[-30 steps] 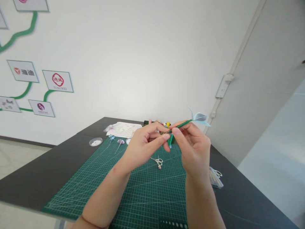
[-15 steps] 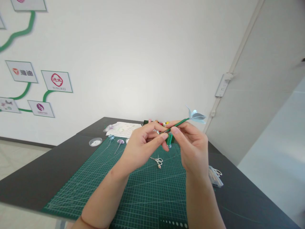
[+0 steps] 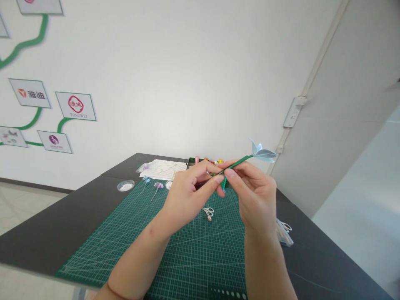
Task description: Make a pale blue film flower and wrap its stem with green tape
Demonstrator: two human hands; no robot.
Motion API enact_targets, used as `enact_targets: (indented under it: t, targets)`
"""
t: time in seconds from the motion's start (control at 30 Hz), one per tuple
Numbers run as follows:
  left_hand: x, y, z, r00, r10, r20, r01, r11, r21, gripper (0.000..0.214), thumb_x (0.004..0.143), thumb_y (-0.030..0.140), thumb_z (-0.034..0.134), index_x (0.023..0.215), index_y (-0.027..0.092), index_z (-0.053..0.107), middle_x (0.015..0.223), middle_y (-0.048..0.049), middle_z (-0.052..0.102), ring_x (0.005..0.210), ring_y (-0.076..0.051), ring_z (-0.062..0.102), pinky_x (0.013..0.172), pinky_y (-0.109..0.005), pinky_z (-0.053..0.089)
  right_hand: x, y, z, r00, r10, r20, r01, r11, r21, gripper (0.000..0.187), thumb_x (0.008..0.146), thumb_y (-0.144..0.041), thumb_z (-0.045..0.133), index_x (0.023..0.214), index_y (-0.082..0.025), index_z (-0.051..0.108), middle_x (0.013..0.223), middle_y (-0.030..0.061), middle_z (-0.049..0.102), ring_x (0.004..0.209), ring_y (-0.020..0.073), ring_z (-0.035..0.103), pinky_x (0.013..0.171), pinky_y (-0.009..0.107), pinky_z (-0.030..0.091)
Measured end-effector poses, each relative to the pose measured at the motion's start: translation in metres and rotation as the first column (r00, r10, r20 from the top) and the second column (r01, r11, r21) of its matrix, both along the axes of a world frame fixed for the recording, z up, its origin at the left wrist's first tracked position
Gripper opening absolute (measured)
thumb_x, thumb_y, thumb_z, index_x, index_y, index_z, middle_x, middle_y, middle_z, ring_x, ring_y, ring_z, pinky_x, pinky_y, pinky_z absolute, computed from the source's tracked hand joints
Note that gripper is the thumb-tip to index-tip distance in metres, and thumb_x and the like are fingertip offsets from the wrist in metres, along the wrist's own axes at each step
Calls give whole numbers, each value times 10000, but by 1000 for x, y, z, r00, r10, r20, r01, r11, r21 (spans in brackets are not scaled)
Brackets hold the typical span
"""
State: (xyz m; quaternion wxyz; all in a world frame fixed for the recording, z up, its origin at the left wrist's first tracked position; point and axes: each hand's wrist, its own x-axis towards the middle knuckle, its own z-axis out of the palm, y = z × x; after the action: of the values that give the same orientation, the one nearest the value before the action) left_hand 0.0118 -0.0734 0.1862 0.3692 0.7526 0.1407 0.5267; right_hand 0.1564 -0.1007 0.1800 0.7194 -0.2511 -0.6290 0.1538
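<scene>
Both hands are raised above a green cutting mat (image 3: 175,254) and meet at a thin green stem (image 3: 239,162) tipped with pale blue ribbon petals (image 3: 263,153). My right hand (image 3: 254,196) pinches the stem between thumb and fingers, the flower end pointing up and right. My left hand (image 3: 187,193) pinches the stem's lower end, where a strip of green tape (image 3: 223,183) hangs down between the two hands.
Small scissors (image 3: 208,212) lie on the mat under my hands. Two small flowers on wires (image 3: 155,188), a round clear dish (image 3: 125,186), paper sheets (image 3: 161,168) and coloured supplies (image 3: 209,161) sit at the far side of the dark table (image 3: 37,237). A clear packet (image 3: 283,232) lies right.
The blue petals have turned about the stem between frames, and the hands shifted slightly, still pinching it. The hanging tape looks shorter now.
</scene>
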Motion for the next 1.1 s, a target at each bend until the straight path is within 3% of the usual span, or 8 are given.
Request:
enact_targets:
  t: [0.23, 0.43, 0.57, 0.73, 0.83, 1.0, 1.1]
  targets:
    - [-2, -5, -1, 993, 109, -39, -105, 991, 79, 91, 981, 273, 609, 968, 220, 680, 681, 56, 702, 494, -54, 490, 530, -225, 388, -7, -2, -1, 998, -2, -68, 5, 999, 38, 208, 927, -148, 652, 962, -293, 796, 919, -9, 767, 961, 175, 715, 934, 341, 556]
    - [-5, -2, 0, 994, -103, -20, 102, 992, -74, 142, 976, 340, 603, 940, 210, 648, 651, 20, 706, 560, -105, 571, 584, -262, 438, -3, -3, 1, 998, 28, -53, -27, 999, 27, 211, 906, -149, 673, 983, -294, 807, 967, -1, 793, 976, 182, 731, 910, 335, 572]
    - [-5, -1, 1, 993, -115, -19, 113, 989, -98, 108, 961, 309, 610, 910, 217, 637, 656, 22, 720, 582, -106, 596, 619, -273, 443, 1, -4, 3, 993, 56, -104, -53, 998, 26, 267, 928, -167, 633, 1085, -316, 789, 949, 3, 808, 897, 202, 759, 826, 378, 612]
    - [-5, -3, 1, 991, -134, -20, 131, 985, -115, 118, 962, 319, 606, 931, 209, 636, 657, 12, 719, 588, -116, 607, 607, -277, 445, 3, -7, 5, 994, 35, -103, -32, 999, 35, 234, 908, -161, 663, 1022, -303, 810, 906, 8, 816, 889, 223, 780, 812, 385, 637]
    - [-5, -4, 1, 995, -94, -35, 91, 992, -85, 152, 966, 345, 605, 925, 202, 635, 654, 4, 716, 557, -112, 579, 560, -270, 421, 1, -8, 6, 994, -3, -114, 9, 998, 54, 215, 894, -141, 671, 967, -281, 817, 880, 6, 814, 907, 228, 781, 871, 406, 636]
    - [-5, -7, 2, 994, 65, -87, -58, 995, 80, 146, 983, 302, 586, 921, 195, 662, 675, 27, 714, 493, -73, 481, 488, -227, 373, -4, -12, 7, 991, -38, -130, 47, 996, 73, 227, 896, -114, 662, 937, -274, 818, 856, 2, 808, 881, 218, 785, 849, 378, 642]
    - [-7, -8, 2, 983, 149, -103, -129, 976, 177, 143, 989, 289, 583, 929, 200, 677, 703, 36, 720, 504, -67, 501, 486, -212, 381, -6, -13, 7, 990, -52, -132, 63, 995, 80, 218, 909, -133, 655, 949, -278, 812, 853, 2, 806, 874, 226, 787, 855, 401, 641]
